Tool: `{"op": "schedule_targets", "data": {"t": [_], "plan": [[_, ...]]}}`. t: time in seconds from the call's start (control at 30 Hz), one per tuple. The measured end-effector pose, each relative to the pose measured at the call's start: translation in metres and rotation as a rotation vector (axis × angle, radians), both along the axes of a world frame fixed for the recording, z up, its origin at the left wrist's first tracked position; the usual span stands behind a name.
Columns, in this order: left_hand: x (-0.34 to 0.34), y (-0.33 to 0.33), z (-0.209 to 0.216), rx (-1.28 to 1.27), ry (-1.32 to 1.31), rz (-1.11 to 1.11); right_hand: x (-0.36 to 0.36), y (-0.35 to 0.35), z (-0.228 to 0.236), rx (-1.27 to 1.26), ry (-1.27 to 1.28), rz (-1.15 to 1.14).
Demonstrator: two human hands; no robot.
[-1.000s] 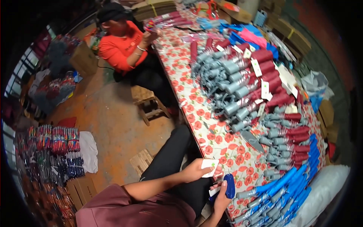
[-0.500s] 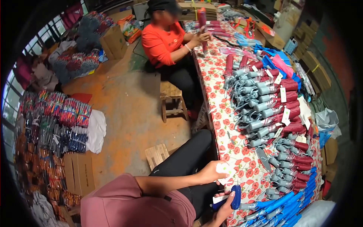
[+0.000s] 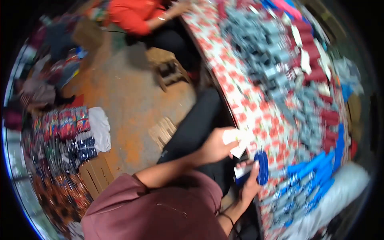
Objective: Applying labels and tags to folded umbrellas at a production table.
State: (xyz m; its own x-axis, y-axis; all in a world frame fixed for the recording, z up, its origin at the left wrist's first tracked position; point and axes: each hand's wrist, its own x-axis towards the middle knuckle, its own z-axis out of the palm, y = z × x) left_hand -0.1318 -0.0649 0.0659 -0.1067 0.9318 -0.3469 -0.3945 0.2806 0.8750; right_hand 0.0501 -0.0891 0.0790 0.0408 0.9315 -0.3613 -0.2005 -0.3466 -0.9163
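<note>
My left hand (image 3: 216, 147) pinches white paper tags (image 3: 239, 144) beside the table's near edge. Just below it, my right hand (image 3: 249, 185) is closed round a blue hand tool (image 3: 262, 168) that looks like a tagging gun; a white part shows by the fingers. Tags and tool are close together but apart. On the flowered tablecloth (image 3: 256, 106) to the right lie rows of folded umbrellas (image 3: 308, 60) with maroon covers, grey handles and straps, some with white tags. Nearer me are blue-covered umbrellas (image 3: 312, 168). Motion blurs the picture.
A person in red (image 3: 130, 18) sits at the table's far left side by a wooden stool (image 3: 164, 66). Another low wooden stool (image 3: 162, 132) stands by my leg. Packed bundles (image 3: 60, 128) and a cardboard box (image 3: 96, 172) lie left. A clear plastic bag (image 3: 340, 188) lies at the table's right.
The view has swung, so the table, my hands and the person in red sit higher in the picture. My hands keep hold of the tags and the blue tool.
</note>
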Motion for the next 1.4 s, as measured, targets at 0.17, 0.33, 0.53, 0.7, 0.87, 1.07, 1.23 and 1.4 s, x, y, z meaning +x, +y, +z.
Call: {"op": "schedule_targets", "data": {"t": [0.17, 0.33, 0.53, 0.7, 0.87, 1.07, 1.23, 1.4], "plan": [[-0.019, -0.001, 0.052, 0.056, 0.257, -0.065, -0.004, -0.007, 0.021, 0.19, -0.031, 0.083], [-0.011, -0.003, 0.048, 0.208, 0.362, -0.097, -0.007, -0.007, 0.036, 0.242, -0.101, 0.137], [-0.008, -0.002, 0.048, 0.244, 0.466, -0.094, -0.009, -0.004, 0.038, 0.193, -0.053, 0.111], [-0.006, -0.001, 0.041, 0.387, 0.56, -0.1, -0.016, 0.002, 0.048, 0.107, -0.021, 0.086], [-0.001, 0.001, 0.033, 0.492, 0.574, -0.095, -0.015, 0.004, 0.052, 0.056, -0.007, 0.066], [0.005, 0.002, 0.029, 0.468, 0.571, -0.103, -0.005, 0.003, 0.047, 0.052, -0.041, 0.112], [0.007, 0.008, 0.026, 0.489, 0.52, -0.249, 0.004, 0.007, 0.041, 0.074, -0.13, 0.14], [0.007, 0.01, 0.038, 0.393, 0.554, -0.251, 0.006, 0.015, 0.045, 0.018, -0.147, 0.194]]}}
